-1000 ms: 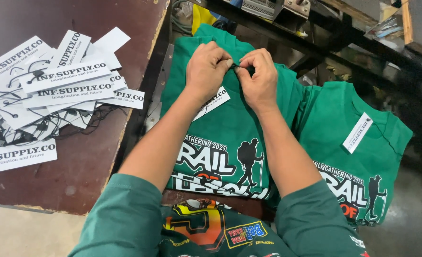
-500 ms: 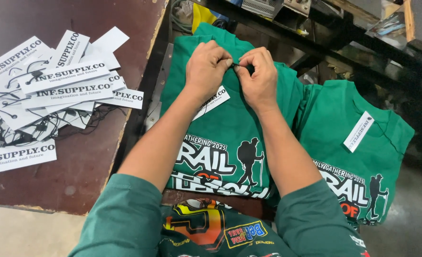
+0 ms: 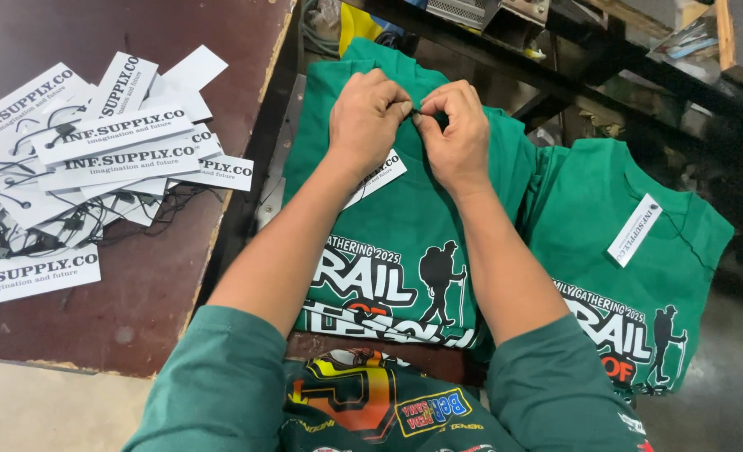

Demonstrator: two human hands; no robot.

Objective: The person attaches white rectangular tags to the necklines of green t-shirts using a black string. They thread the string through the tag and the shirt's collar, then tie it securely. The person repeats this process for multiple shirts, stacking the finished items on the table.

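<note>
A green printed T-shirt (image 3: 388,243) lies in front of me, its collar away from me. My left hand (image 3: 371,117) and my right hand (image 3: 455,130) meet at the collar, fingertips pinched together on a thin black tag string (image 3: 415,109). A white paper hang tag (image 3: 380,176) lies on the shirt just under my left wrist. Whether the string is joined to that tag cannot be seen.
A second green T-shirt (image 3: 631,276) with its own white tag (image 3: 635,230) lies to the right. On the dark brown table (image 3: 95,310) at left sits a pile of white tags (image 3: 87,159) with black strings. Dark shelving (image 3: 606,59) runs behind.
</note>
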